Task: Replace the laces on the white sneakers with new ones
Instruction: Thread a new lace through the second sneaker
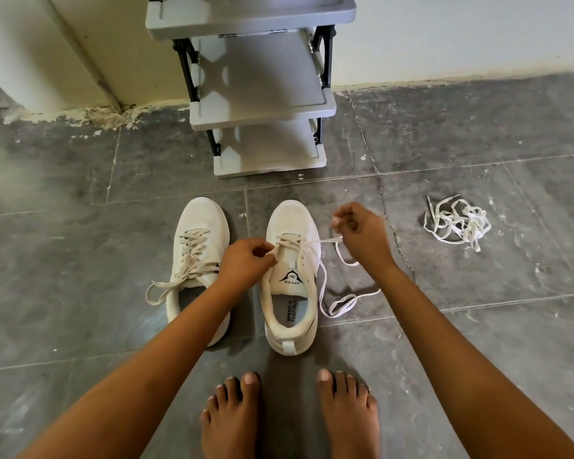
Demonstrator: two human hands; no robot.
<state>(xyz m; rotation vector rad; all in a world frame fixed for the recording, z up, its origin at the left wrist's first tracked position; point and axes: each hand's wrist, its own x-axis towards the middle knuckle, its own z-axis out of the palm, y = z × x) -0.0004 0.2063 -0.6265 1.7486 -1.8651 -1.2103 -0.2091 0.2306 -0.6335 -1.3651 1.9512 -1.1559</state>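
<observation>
The sneaker (290, 276) points lengthwise away, toe toward the rack (262, 107). The left hand (246, 261) pinches its lace (325, 240) at the eyelets; the right hand (362, 233) has its fingers (340, 215) pinching the lace end beside the toe.

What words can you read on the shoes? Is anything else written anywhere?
"SPEED": on the tongue of the half-laced sneaker, under a black triangle logo.
"SPEED FLEXIBLE": on the insole inside that same sneaker.
The black tab on the other sneaker is too small to read.
Nothing else here has readable writing.
</observation>
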